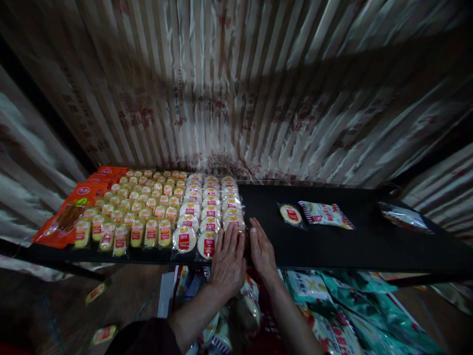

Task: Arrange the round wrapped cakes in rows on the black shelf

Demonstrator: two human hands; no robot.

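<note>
Round white cakes (pixel 185 239) in clear wrappers with red labels lie overlapping in three columns on the black shelf (pixel 332 251). Over the front of the rightmost column rests my left hand (pixel 229 259), its fingers stretched forward and hiding the nearest cakes. My right hand (pixel 262 250) is just to the right of that column, fingers extended and palm turned towards it. Both hands look empty. To the left of the round cakes stand many small yellow wrapped cakes (pixel 135 231) in tight rows.
Orange packets (pixel 72 207) lie at the shelf's left end. Farther right are a single wrapped round cake (pixel 291 215), a white-and-red packet (pixel 325 215) and a clear packet (pixel 404 217). Green bags (pixel 364 305) sit below the shelf. Two yellow packs (pixel 104 335) lie on the floor. Striped sheeting (pixel 236 98) hangs behind.
</note>
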